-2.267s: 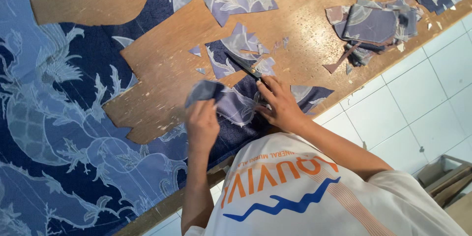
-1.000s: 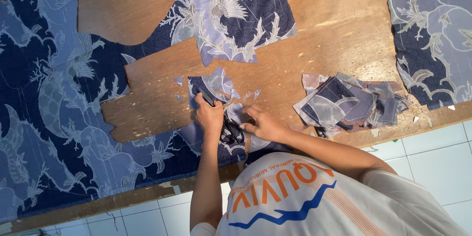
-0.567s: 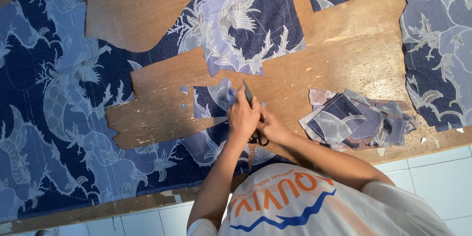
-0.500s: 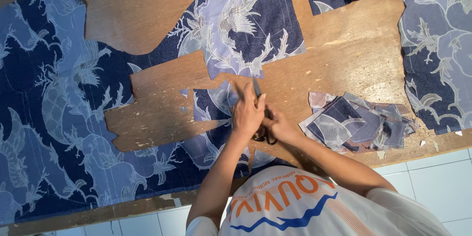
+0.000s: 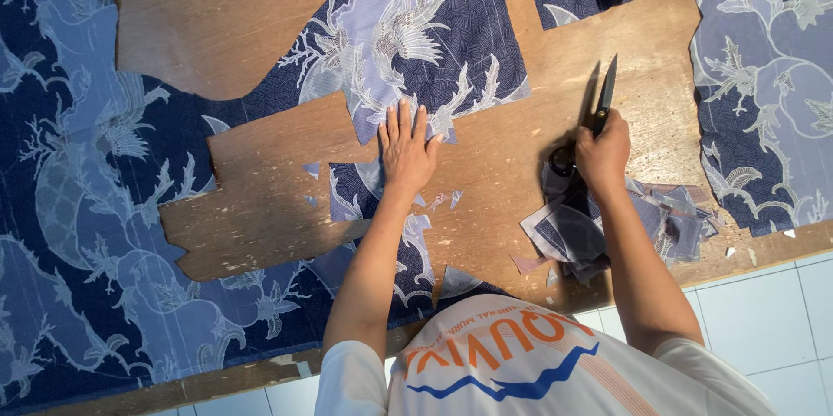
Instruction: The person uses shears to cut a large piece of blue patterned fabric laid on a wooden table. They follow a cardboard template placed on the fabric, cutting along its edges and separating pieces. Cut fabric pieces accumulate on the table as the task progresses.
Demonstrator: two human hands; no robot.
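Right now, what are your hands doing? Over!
Left hand flat on patterned blue cloth. Right hand gripping black scissors, blades closed, above scrap pile. Nothing blocking.

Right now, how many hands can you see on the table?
2. The left hand lies flat, fingers spread, on the blue patterned fabric. The right hand holds black scissors above the pile of cut fabric pieces.

My 1 head camera looks straight down from above me, fairly close, at the wooden table (image 5: 260,216) and my arms.
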